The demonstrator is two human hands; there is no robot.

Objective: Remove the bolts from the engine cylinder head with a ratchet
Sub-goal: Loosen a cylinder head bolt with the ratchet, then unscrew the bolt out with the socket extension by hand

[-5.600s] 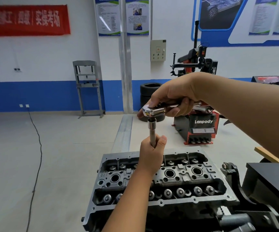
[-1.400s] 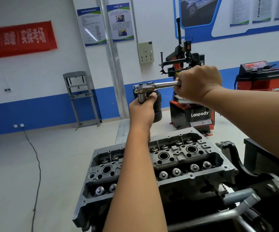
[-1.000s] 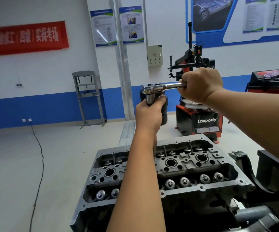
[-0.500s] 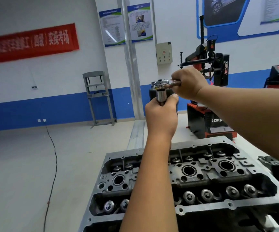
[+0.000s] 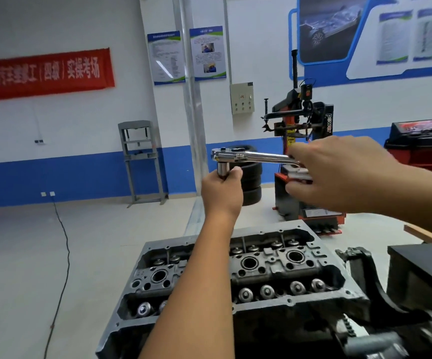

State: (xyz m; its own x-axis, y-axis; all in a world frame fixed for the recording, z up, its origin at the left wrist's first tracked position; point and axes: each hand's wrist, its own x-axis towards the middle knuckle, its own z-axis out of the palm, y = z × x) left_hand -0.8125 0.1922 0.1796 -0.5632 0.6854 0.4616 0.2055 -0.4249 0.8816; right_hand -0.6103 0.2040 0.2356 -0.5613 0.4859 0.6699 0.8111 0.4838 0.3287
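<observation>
My left hand (image 5: 222, 189) wraps its grip around the upright extension bar just under the ratchet (image 5: 251, 156) head. My right hand (image 5: 339, 174) pinches the handle, which points right with my fingers loosely spread. The cylinder head (image 5: 269, 265) lies directly below; its bolts are hidden.

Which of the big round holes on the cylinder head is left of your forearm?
The round hole on the cylinder head; the other two lie right of the forearm.
</observation>
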